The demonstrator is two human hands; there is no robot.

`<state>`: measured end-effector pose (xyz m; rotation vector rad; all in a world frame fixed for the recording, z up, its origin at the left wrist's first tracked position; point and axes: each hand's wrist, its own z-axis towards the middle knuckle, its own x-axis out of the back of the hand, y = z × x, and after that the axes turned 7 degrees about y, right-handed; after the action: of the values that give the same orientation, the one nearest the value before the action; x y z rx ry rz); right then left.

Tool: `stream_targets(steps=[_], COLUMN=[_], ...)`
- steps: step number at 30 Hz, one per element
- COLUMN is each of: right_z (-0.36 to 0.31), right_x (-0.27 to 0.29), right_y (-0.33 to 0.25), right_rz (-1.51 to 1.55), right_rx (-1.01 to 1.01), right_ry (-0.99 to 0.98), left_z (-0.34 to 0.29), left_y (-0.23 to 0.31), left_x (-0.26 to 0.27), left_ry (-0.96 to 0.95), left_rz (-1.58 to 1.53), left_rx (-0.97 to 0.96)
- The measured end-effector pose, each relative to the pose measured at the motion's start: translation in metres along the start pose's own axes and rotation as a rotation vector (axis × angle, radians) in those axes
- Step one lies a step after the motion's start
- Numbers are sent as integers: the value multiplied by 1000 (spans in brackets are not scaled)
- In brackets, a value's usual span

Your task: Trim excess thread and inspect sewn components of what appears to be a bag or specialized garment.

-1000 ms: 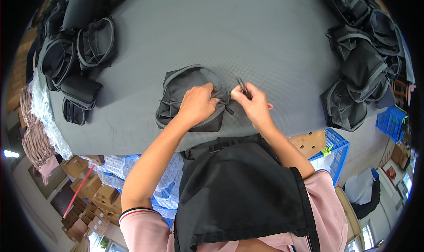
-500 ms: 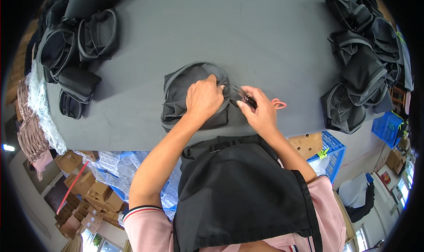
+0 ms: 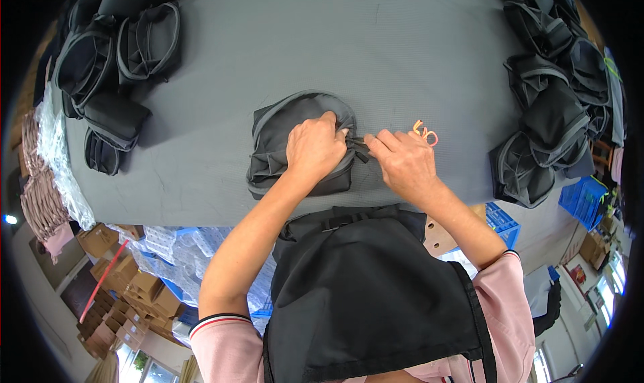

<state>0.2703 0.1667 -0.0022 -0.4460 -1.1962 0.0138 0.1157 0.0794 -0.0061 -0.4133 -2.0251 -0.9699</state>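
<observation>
A dark grey zippered pouch [image 3: 268,145] lies spread on the grey table, its round edge away from me and ribbed folds at its left. My left hand [image 3: 315,145] presses into it with bent fingers, gripping its right edge between thumb and fingers. Close by, my right hand [image 3: 406,160] is closed around the middle of scissors [image 3: 425,133] with orange handle loops. The loops stick out beyond my knuckles, while a narrow dark tip points at the pouch's right edge. My fingers hide most of the tool. A short black tab [image 3: 362,157] hangs from that edge.
More dark pouches [image 3: 151,41] are piled at the table's left, and another heap of pouches [image 3: 550,118] lines the right. Below the table stand clear plastic packaging [image 3: 174,255], cardboard boxes [image 3: 144,282] and blue crates [image 3: 582,200]. A black apron [image 3: 376,296] hangs before me.
My right hand has turned knuckles up and brought the tool's tip against the pouch edge, near my left fingers. The orange loops have swung away from me. My left hand keeps its grip.
</observation>
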Motion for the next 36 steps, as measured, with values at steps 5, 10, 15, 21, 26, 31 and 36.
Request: stream_targets(steps=[5,10,15,21,26,31,36], right_z=[-1,-3,-2,13,40,15,20], right_x=[0,7,-2,2,-20,-30,-11], right_y=[3,0,0,12,15,6,8], right_rz=[-16,70,107,759,1013,1156,745], right_rx=[26,-110,-97,-754,-823,-822,-816], right_ry=[-35,-11,-19,48,-311,-277,-56], left_z=[0,0,0,-8,-25,-26,-51], left_y=[0,-2,3,3,12,3,16], left_x=[0,0,4,8,16,20,14], left_ry=[-4,15,9,-55,-374,-445,-128], left_rz=[3,8,15,48,125,65,248], left_rx=[-2,-14,-19,-42,-175,-131,-157])
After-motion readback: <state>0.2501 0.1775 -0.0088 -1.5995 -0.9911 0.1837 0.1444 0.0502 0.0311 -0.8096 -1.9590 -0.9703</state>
